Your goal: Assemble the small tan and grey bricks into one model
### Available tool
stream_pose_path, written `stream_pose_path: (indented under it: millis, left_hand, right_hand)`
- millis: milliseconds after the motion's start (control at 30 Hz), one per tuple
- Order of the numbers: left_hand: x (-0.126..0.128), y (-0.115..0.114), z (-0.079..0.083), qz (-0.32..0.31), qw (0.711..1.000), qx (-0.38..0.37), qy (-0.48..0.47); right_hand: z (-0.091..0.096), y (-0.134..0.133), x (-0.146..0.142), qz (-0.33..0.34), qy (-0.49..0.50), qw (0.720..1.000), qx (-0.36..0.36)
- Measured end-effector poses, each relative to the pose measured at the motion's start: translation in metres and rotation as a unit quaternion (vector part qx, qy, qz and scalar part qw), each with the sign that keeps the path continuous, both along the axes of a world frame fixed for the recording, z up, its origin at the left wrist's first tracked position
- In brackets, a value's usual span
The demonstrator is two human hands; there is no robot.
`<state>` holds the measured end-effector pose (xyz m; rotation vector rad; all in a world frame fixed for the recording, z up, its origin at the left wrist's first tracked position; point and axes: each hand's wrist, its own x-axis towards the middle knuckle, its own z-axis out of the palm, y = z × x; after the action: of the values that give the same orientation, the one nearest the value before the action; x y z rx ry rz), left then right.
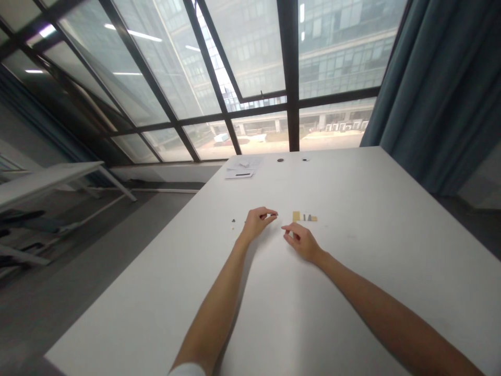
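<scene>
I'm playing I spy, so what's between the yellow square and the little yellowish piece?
In the head view, a thin dark strip and a grey piece lie between the yellow square and the yellowish piece.

Clock centred on gap between left hand (256,223) and right hand (301,241). 12: open lane over white tabletop (282,188) to dark disc (280,160). 11: papers (239,169) block. 2–3: yellow square (296,215), small pieces (309,218). 9: dark bits (234,221) past left hand. 6: open between forearms (221,297).

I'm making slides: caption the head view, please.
Left hand and right hand at a white table, near yellow piece.
</scene>
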<state>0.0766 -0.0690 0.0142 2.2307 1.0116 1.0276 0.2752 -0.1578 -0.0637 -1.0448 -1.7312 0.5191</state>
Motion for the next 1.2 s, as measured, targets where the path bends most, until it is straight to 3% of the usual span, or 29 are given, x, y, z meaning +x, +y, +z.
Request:
stream_pose_path:
  millis: [67, 200, 367, 600, 767, 1200]
  left_hand:
    - [0.021, -0.011, -0.012, 0.004, 0.999, 0.030, -0.037]
    - [0.054, -0.035, -0.042, 0.077, 0.992, 0.079, -0.068]
    - [0.064, -0.049, -0.066, 0.082, 0.984, 0.135, -0.085]
    - [0.058, -0.049, -0.068, 0.043, 0.975, 0.174, -0.133]
    - [0.059, -0.050, -0.067, 0.034, 0.971, 0.178, -0.159]
    - [0.059, -0.055, -0.067, 0.051, 0.982, 0.103, -0.148]
  right_hand:
    - [0.000, 0.003, 0.001, -0.039, 0.028, 0.999, 0.023]
    - [-0.003, 0.008, 0.004, -0.099, 0.046, 0.992, 0.062]
    - [-0.004, 0.009, 0.006, -0.101, 0.046, 0.992, 0.063]
    - [-0.001, 0.009, 0.003, -0.052, 0.083, 0.993, 0.059]
    - [0.002, 0.006, 0.004, -0.055, 0.116, 0.990, 0.051]
    - [0.004, 0.003, 0.004, -0.033, 0.155, 0.987, -0.003]
